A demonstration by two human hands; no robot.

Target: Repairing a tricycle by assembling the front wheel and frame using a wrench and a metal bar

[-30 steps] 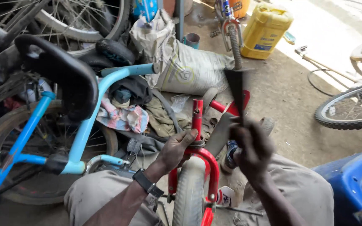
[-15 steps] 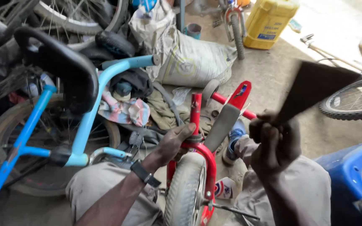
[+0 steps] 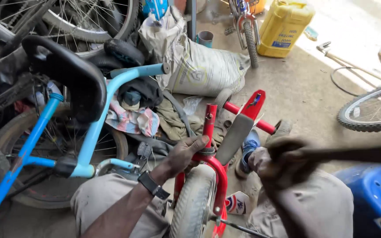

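While the person sits low with knees apart, the left hand (image 3: 186, 154) reaches forward from a bent arm with a dark watch (image 3: 154, 185) at the wrist, and its fingers wrap around the top of the red fork (image 3: 208, 132) of a small red bicycle (image 3: 219, 176); thumb on the near side, fingertips curling over the collar just under the upright red tube. That's a firm grip, palm turned inward. The little bicycle stands between the knees, its grey front tyre (image 3: 195, 202) rising toward the camera, and a grey mudguard (image 3: 234, 139) leans up beside the fork, just right of the gripping fingers.

Over on the right, the right hand (image 3: 285, 158) is raised above the right knee, blurred by motion, clenched in a fist around a dark bar-like tool (image 3: 358, 154) that stretches out sideways toward the right edge. What kind of tool it is, I cannot tell through the blur. The two hands are apart, the mudguard between them.

Around them: a light blue bicycle frame (image 3: 98, 123) with a black saddle (image 3: 67, 75) on the left, a grey sack (image 3: 203, 66) behind, a yellow jerrycan (image 3: 283, 28) on the concrete floor (image 3: 305, 88), and a blue plastic container (image 3: 375, 194) at the lower right.
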